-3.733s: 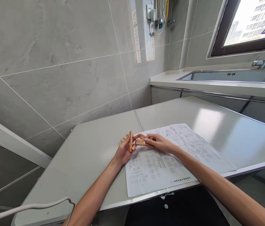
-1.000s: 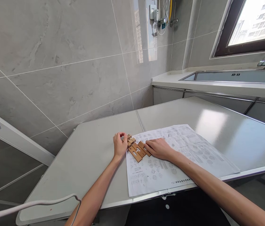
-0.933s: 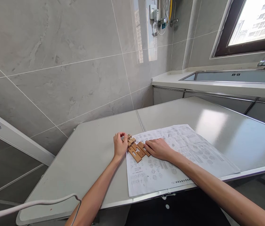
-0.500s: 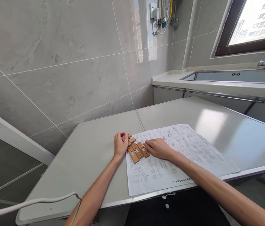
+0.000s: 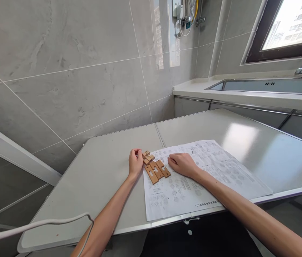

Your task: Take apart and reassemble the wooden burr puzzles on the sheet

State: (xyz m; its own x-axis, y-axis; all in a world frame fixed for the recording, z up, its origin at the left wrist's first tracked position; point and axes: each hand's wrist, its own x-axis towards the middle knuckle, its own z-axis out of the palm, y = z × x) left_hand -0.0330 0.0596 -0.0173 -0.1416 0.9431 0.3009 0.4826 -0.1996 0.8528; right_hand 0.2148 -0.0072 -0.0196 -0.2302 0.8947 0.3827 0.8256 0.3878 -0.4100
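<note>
While my left hand (image 5: 135,164) curls beside wooden pieces (image 5: 153,165) and my right hand (image 5: 182,164) on the sheet (image 5: 185,198), I cannot tell if either grips anything.

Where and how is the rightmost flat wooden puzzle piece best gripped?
Grip the rightmost piece by its short ends, probably from above, on the side of the right hand: it lies flat on the printed sheet, its ends look free, and its left edge sits close beside the middle piece.

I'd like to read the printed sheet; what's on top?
Three flat wooden pieces, smaller blocks near its corner, with the right hand and forearm over it. Whatever's beneath them is hidden.
</note>
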